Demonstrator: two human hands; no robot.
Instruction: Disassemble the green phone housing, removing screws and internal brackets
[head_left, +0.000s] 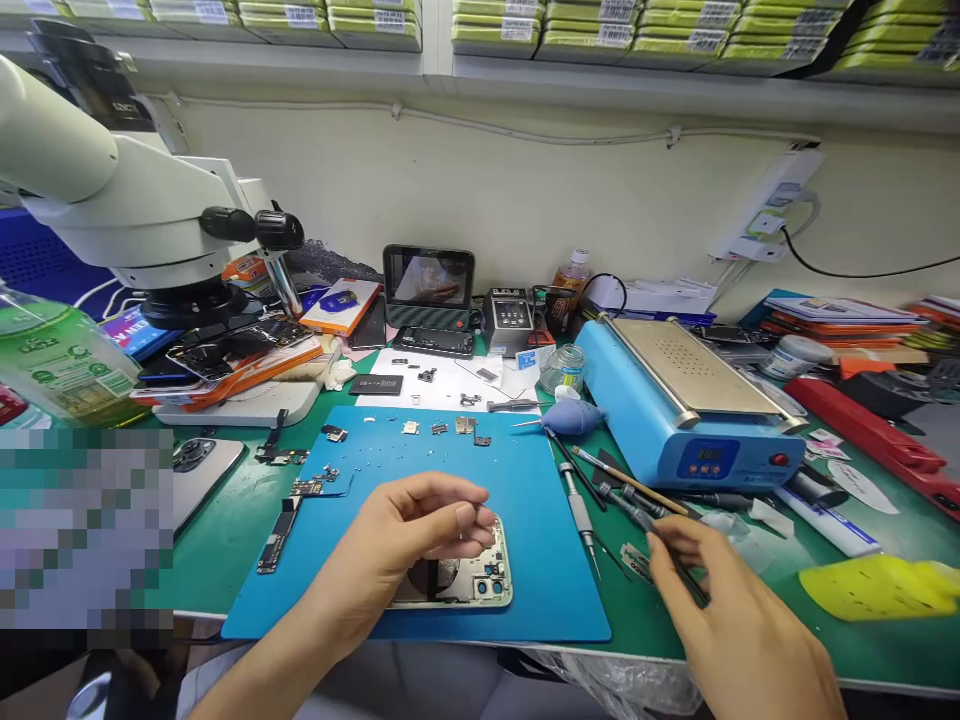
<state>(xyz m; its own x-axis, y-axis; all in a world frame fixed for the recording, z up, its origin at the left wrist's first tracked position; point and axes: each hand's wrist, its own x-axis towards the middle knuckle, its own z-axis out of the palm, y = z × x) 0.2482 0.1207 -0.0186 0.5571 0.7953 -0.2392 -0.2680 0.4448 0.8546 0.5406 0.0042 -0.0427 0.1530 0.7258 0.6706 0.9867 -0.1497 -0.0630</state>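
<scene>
My left hand [420, 530] hovers above the phone's back housing [480, 580], which lies at the front of the blue work mat [555, 600]. Its thumb and fingers are pinched together, and whatever they may hold is too small to make out. To the right of the mat, my right hand [712, 590] has its fingers closed around a slim dark tool [690, 582], whose kind is partly hidden. Just beyond this hand lie a brush with a wooden handle [622, 478] and a razor blade [636, 562]. A screwdriver [579, 510] rests beside the mat's right edge.
Small phone parts [465, 425] and a logic board [277, 540] lie on the mat. A blue heating plate machine [675, 420] stands at right, a microscope [150, 210] at left. An air blower [574, 416], a battery [376, 384] and a yellow bottle [877, 588] are around.
</scene>
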